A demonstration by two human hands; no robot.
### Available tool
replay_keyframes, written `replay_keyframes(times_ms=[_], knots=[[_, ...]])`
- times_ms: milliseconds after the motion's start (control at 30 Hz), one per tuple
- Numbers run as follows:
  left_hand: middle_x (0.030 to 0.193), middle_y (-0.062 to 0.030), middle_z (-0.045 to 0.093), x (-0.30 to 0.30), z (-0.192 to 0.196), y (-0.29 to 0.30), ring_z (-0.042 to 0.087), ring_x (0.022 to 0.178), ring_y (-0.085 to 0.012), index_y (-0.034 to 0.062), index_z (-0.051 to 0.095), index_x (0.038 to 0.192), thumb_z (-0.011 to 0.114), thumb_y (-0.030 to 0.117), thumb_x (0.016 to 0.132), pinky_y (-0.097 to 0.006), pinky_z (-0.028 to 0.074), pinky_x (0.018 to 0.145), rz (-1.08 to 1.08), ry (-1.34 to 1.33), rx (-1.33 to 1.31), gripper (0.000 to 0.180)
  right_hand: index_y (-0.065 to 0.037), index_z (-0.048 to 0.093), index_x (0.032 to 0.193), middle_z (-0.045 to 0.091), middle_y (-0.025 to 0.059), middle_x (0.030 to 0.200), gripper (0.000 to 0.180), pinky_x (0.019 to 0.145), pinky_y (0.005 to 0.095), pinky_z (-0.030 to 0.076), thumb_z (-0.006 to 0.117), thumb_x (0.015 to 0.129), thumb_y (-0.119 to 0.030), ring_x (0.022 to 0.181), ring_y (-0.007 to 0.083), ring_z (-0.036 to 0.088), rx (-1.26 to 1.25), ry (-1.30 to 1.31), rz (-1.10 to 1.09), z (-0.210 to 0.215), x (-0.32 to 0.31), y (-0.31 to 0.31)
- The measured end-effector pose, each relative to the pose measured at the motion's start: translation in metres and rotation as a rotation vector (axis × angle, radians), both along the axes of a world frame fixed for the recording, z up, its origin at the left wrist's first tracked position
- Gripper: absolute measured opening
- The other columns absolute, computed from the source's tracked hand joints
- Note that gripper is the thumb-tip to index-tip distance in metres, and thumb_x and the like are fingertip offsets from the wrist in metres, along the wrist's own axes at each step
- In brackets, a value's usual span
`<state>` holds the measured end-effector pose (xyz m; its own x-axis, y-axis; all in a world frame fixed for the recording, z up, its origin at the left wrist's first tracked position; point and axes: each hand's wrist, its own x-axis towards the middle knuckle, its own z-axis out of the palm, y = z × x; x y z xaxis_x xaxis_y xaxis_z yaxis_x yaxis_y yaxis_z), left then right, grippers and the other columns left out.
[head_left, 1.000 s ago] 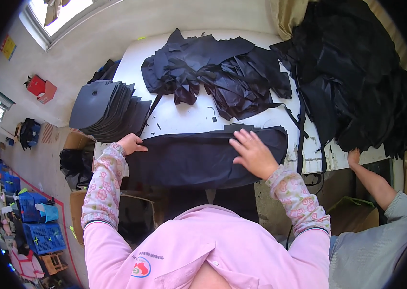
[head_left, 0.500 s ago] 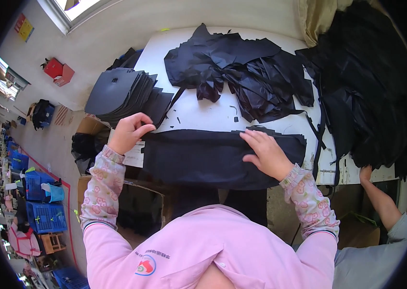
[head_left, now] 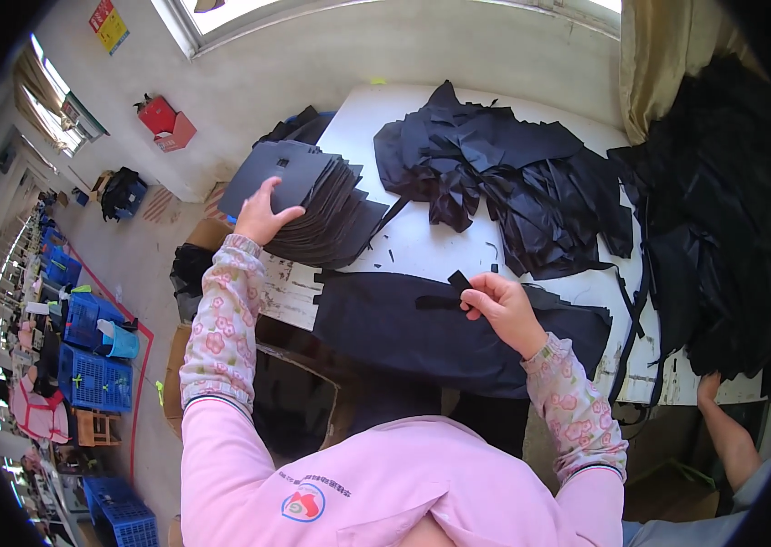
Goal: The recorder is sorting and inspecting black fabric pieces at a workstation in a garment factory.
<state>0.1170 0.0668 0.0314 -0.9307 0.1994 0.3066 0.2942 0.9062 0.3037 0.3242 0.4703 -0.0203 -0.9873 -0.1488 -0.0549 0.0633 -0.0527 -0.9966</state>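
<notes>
Overhead, left hand (head_left: pixel 262 211) on dark stack (head_left: pixel 308 196), red box (head_left: pixel 165 121) by wall, yellow sign (head_left: pixel 110 25)

**Count of things in view**

Two hands of the wearer are seen, the left hand (head_left: pixel 262 214) and the right hand (head_left: pixel 499 310), and one hand of another person (head_left: pixel 709 387). One white table (head_left: pixel 422 246) is counted, with one fanned stack of dark cut panels (head_left: pixel 312 196), two heaps of black fabric (head_left: pixel 504 182) (head_left: pixel 723 228), one flat black piece (head_left: pixel 403 333) and one black strip (head_left: pixel 440 301). One red box (head_left: pixel 165 120) is seen.
</notes>
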Motion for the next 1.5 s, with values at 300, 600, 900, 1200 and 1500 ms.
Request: replay_keyframes(times_ms=[300, 600, 900, 1200, 1500], knots=[[0.11, -0.0205, 0.068, -0.005, -0.007, 0.001, 0.067, 0.098, -0.0366, 0.0094, 0.063, 0.122, 0.067, 0.037, 0.088, -0.043, 0.053, 0.085, -0.044, -0.01, -0.021, 0.044, 0.002, 0.066, 0.102, 0.067, 0.0024, 0.086, 0.019, 0.068, 0.023, 0.054, 0.062, 0.098, -0.015, 0.077, 0.0076, 0.063, 0.015, 0.035, 0.037, -0.004, -0.002, -0.016], [0.097, -0.0223, 0.068, 0.061, 0.032, 0.045, 0.067, 0.08, -0.0379, 0.0079, 0.056, 0.131, 0.049, 0.004, 0.094, -0.042, 0.053, 0.071, -0.173, 0.318, 0.187, 0.037, 0.0, 0.069, 0.096, 0.065, 0.0106, 0.075, 0.017, 0.054, 0.0292, 0.043, 0.065, 0.089, -0.015, 0.055, 0.0151, 0.054, 0.369, 0.34, -0.228, -0.005, -0.01, -0.027], [0.089, -0.0156, 0.067, 0.181, 0.056, 0.125, 0.068, 0.074, -0.02, -0.0024, 0.055, 0.13, 0.049, -0.002, 0.092, -0.027, 0.051, 0.07, -0.516, -0.064, 0.443, 0.038, 0.003, 0.067, 0.091, 0.061, 0.0056, 0.076, 0.012, 0.052, 0.0244, 0.038, 0.066, 0.088, -0.009, 0.057, 0.0081, 0.049, 0.364, 0.555, -0.391, 0.02, -0.028, -0.017], [0.096, -0.0175, 0.07, 0.187, 0.036, 0.133, 0.072, 0.083, -0.0277, -0.002, 0.059, 0.126, 0.049, -0.004, 0.091, -0.029, 0.053, 0.075, -0.706, -0.042, 0.437, 0.036, -0.001, 0.069, 0.09, 0.065, 0.0108, 0.077, 0.015, 0.055, 0.0311, 0.047, 0.068, 0.084, -0.015, 0.057, 0.0196, 0.06, 0.388, 0.44, -0.41, 0.002, -0.014, 0.001], [0.118, -0.0128, 0.059, 0.174, 0.017, 0.157, 0.059, 0.101, -0.0202, 0.0035, 0.059, 0.131, 0.074, 0.013, 0.085, -0.032, 0.049, 0.086, -0.871, -0.464, 0.622, 0.049, -0.002, 0.07, 0.099, 0.063, 0.01, 0.086, 0.016, 0.064, 0.0297, 0.048, 0.069, 0.085, -0.009, 0.071, 0.0223, 0.062, 0.101, 0.443, -0.166, -0.016, -0.014, 0.005]])
